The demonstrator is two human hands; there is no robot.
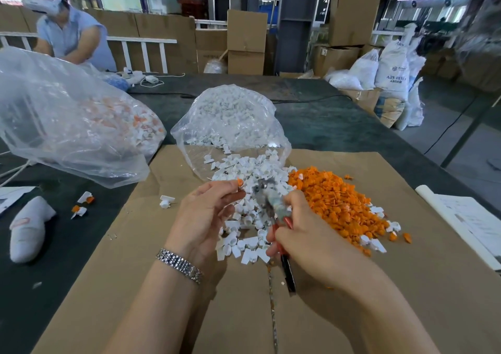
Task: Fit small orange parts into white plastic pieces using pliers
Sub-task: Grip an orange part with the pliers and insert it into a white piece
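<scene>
My left hand (pixel 208 212) pinches a small white piece with an orange part (pixel 240 182) at its fingertips, held above the pile of white plastic pieces (pixel 246 218). My right hand (pixel 301 234) grips the red and black handles of the pliers (pixel 271 199), whose blurred grey jaws point up and left, close to the held piece. A heap of small orange parts (pixel 336 199) lies to the right on the brown cardboard sheet (pixel 162 245).
A clear bag of white pieces (pixel 230 115) lies open behind the pile. A larger bag of fitted orange-and-white pieces (pixel 81 125) sits at left, with two fitted pieces (pixel 82 204) and a white glove (pixel 29 229) near it. Another person (pixel 67 28) works at far left. Papers (pixel 471 223) lie at right.
</scene>
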